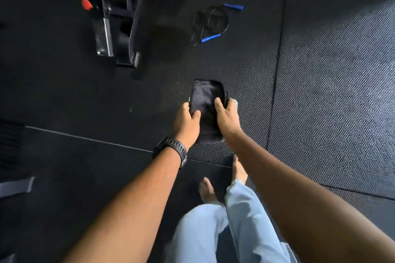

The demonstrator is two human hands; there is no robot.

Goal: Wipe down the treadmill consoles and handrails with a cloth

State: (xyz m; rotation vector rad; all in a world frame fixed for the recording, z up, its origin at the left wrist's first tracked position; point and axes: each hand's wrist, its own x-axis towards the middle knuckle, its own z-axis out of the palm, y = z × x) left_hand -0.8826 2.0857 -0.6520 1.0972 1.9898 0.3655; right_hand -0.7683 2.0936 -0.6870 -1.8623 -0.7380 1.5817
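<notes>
A dark folded cloth (206, 102) is held out in front of me above the rubber floor. My left hand (187, 121), with a black watch on its wrist, grips the cloth's left edge, thumb on top. The cloth's right edge is gripped by my right hand (227, 117), its fingers curled underneath. No treadmill console or handrail shows in this view; I am looking straight down.
A black exercise machine with a red pad (113, 13) stands at the upper left. A jump rope with blue handles (210, 22) lies coiled on the black rubber mat (320, 92). My bare feet (218, 186) and light jeans are below.
</notes>
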